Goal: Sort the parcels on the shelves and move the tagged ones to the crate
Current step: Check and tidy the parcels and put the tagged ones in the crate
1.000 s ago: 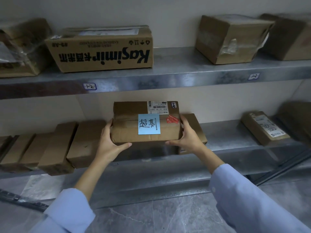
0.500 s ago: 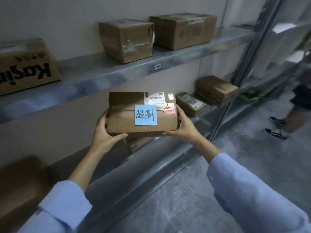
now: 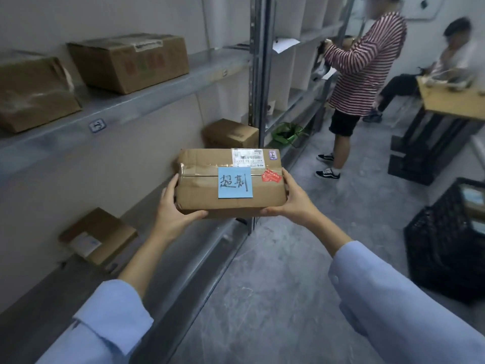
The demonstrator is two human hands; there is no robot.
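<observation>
Head view: my left hand [image 3: 172,215] and right hand [image 3: 294,203] squeeze the parcel [image 3: 231,183] at both ends so it stays flat. Its blue tag [image 3: 235,182] faces me. The crate [image 3: 446,240] waits on my right.

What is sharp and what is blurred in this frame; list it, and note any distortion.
Head view: the held parcel, its blue note and both hands, left hand and right hand, are sharp; the upper-shelf boxes and the person in the striped shirt are smeared; the shelf post and shelves splay with wide-angle distortion; lighting is dim and flat.
</observation>
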